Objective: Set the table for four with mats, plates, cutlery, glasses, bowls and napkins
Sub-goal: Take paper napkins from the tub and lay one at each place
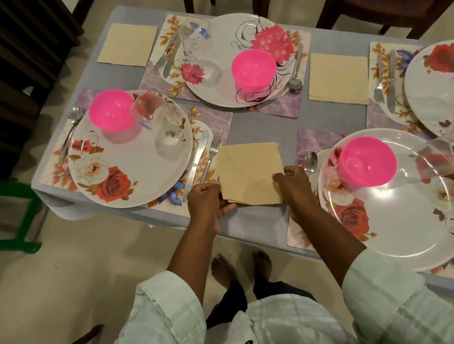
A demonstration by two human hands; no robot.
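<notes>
Far-right plate [441, 79]: cut by the frame edge, well right of the fingers [282, 177].
Glass [453, 159] on near-right plate [397, 212]: blurred, outline unclear.
Napkin [250, 174]: near-left corner hidden under left fingers [224, 208].
Near-right mat [296, 234]: mostly covered by that plate.
Tabletop [262, 224]: right end cut off.

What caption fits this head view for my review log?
Both hands hold a beige napkin over the table between two set places; two other napkins already laid.
</notes>
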